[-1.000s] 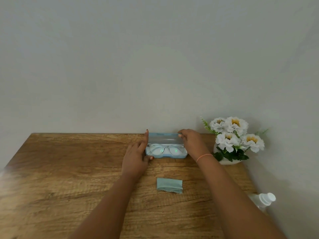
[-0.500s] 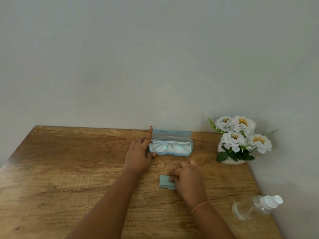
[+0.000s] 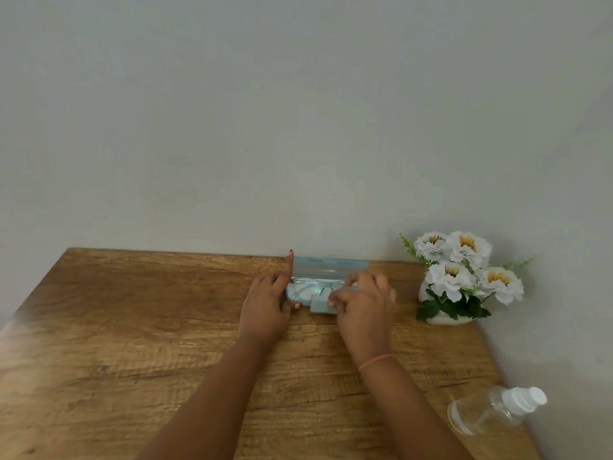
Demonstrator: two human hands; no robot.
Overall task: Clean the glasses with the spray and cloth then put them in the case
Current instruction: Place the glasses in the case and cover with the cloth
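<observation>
Fingers of the right hand are pinching the cloth at the near rim of the open case, glasses lying inside; left hand, index straight, is bracing its left end. Laying it flat is looking wisest.

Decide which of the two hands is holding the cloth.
The right hand, with the band on its wrist, pinches the cloth at the front of the open case; the left hand only touches the case's left end, forefinger straight.
</observation>
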